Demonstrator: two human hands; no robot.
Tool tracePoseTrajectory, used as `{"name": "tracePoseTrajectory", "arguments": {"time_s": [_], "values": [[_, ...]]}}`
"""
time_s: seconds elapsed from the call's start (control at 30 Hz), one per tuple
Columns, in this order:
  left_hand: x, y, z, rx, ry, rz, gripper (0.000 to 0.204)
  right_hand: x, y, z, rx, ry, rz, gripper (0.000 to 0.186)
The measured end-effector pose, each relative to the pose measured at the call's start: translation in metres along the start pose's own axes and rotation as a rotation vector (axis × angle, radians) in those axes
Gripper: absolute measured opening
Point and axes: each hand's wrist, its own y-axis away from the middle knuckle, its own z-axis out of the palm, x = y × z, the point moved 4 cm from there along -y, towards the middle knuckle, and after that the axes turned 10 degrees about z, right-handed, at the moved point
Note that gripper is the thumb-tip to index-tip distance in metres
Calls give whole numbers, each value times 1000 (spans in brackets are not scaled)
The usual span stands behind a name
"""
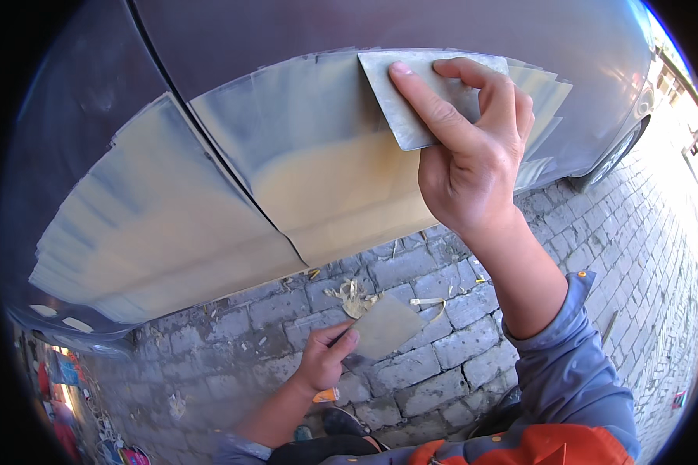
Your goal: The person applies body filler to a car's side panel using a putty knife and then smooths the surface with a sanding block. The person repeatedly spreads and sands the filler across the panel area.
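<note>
- Both grips are closed: the right hand (477, 147) holds a grey plate (395, 108), thumb and a bent finger on its near face (whatever lies behind it is hidden), while the left hand (326, 360) pinches a tan plate (388, 329) by its near edge, thumb on top.
- The grey plate lies ahead of the right grip and out to its left, flat against the pale filler patch (326, 186) on the car (488, 23). The tan plate sits just beyond the left fingertips, over the paving (434, 395), apart from the car.
- Handling, as a judgement: both plates look thin and light. The grey one seems stiff, perhaps a little springy and smooth enough to slip under a dusty thumb; neither looks fragile.
- Where to take hold: for the grey plate, the broad face under the right grip, digits spread so pressure reaches the whole edge; for the tan one, the held edge, leaving the face beyond the left grip untouched.
- Direction: the grey plate's long axis appears to run left to right along its top edge, above the right grip, its free side edge slanting down toward the palm. The tan plate points up and right from the left grip; it looks nearly square, so its long axis is hard to tell.
</note>
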Motion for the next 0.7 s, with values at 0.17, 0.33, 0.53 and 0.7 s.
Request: {"name": "tracePoseTrajectory", "arguments": {"time_s": [0.17,0.33,0.53,0.7], "values": [[20,-1,-4,8,116,45,40,-4,20,4,-54,15,27,67],[29,-3,-4,-24,253,105,44,-3,53,15,-73,5,70,67],[32,1,-10,-19,228,112,46,-5,92,32,-52,13,114,68],[35,2,-10,-22,234,120,47,-3,125,43,-46,7,128,64]]}}
